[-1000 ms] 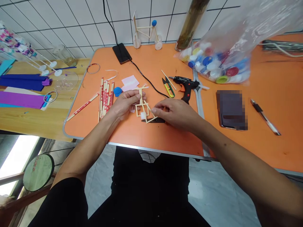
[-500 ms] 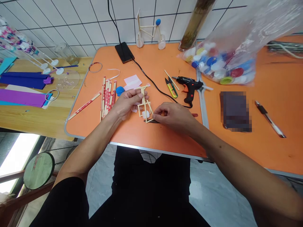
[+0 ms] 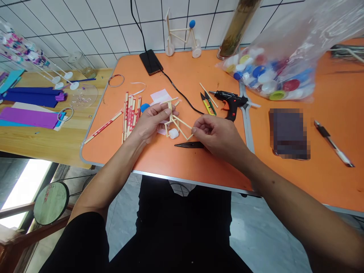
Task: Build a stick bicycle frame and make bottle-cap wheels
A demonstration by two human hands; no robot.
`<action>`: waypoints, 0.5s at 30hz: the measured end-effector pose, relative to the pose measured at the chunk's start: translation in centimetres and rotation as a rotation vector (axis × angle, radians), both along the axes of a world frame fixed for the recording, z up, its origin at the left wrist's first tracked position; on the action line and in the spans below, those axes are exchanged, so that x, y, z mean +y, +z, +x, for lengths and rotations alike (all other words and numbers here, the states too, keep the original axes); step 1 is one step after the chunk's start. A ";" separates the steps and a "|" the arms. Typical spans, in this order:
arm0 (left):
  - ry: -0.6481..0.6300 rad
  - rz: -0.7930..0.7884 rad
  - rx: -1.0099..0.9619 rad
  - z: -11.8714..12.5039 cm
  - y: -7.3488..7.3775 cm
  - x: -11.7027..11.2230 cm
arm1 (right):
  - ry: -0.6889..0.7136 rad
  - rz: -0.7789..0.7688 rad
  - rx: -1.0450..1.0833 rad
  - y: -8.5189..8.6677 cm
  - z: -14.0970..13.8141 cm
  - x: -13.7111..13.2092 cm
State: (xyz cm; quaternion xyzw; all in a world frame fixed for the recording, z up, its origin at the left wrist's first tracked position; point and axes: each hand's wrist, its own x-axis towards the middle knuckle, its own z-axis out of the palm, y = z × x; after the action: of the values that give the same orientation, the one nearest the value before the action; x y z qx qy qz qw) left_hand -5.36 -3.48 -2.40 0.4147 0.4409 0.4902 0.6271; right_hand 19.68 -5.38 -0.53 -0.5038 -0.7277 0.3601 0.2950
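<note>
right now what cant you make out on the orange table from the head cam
Head view:
dark rectangular item: pixelated, surface unreadable
wooden stick frame: left hand hides the joints under its fingers
dark pointed strip: right hand hides its far end
tall amber tube: top cut off by the upper edge

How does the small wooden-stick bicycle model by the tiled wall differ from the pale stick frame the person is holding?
The bicycle model stands upright at the orange table's far edge, while the stick frame is held tilted in the left hand, with right-hand fingers at its end. The model has two white round wheels and a blue ball on top; the frame shows one white round piece, no blue ball. Both are built of pale wooden sticks.
</note>
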 end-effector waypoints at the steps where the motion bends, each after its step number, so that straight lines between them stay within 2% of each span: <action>1: 0.000 0.004 -0.001 0.0 0.0 0.0 | -0.013 0.020 0.031 0.1 -0.1 0.0; 9: 0.005 0.007 0.022 0.0 0.4 0.1 | -0.060 0.262 0.150 1.1 -0.5 0.2; 15: 0.007 0.029 0.023 0.1 0.5 0.1 | -0.059 0.352 0.172 0.8 -0.5 0.5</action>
State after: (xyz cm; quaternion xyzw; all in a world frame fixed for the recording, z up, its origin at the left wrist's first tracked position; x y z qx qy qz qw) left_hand -5.30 -3.40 -1.89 0.4277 0.4423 0.4943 0.6141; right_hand 19.13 -4.88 0.25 -0.4329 -0.7364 0.2602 0.4501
